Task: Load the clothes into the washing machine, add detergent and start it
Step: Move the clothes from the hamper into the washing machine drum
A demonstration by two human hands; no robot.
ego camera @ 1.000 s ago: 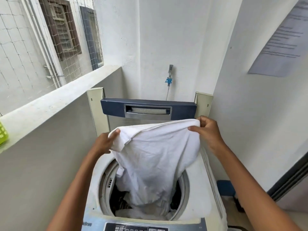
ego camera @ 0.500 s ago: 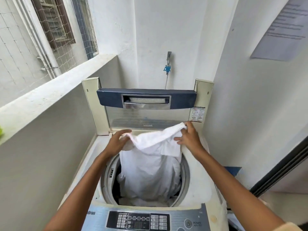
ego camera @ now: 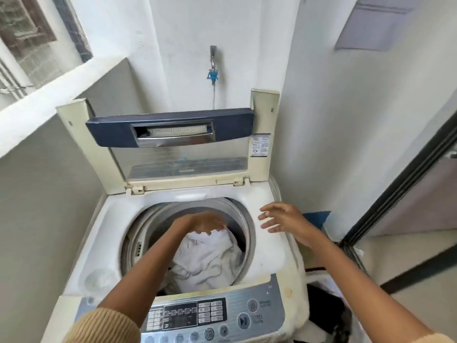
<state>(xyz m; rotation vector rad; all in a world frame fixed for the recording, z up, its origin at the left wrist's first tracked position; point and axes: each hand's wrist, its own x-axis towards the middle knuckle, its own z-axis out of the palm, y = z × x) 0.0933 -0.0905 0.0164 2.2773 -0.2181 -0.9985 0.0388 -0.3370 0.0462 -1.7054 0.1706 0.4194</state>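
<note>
Washer [ego camera: 103,243] seen from above by a head camera, a white top-loader filling the middle of the frame, its lid [ego camera: 173,127] standing upright at 12 o'clock with a dark blue handle bar across the top. Round drum [ego camera: 248,229] lies open at the centre, and a crumpled white cloth [ego camera: 205,258] sits inside it, with dark patches showing at its edges. Left hand [ego camera: 205,222] reaches in from 7 o'clock and hangs over the drum mouth, palm down, fingers drooping and curled with their tips at the cloth's upper edge; motion blur hides whether they pinch the fabric or merely touch it. Right hand [ego camera: 284,220] comes in from 4 o'clock and hovers over the washer's top at 3 o'clock of the drum, fingers spread and straight, holding nothing, apart from the cloth. Grey panel [ego camera: 215,315] with buttons runs along the washer's near edge at 6 o'clock. Tap [ego camera: 213,75] with a blue fitting is on the white wall at 12 o'clock, above the lid. Paper [ego camera: 371,21] hangs on the wall at 1 o'clock. Dark heap [ego camera: 329,315] lies just beside the washer at 4 o'clock, partly behind the right forearm.
</note>
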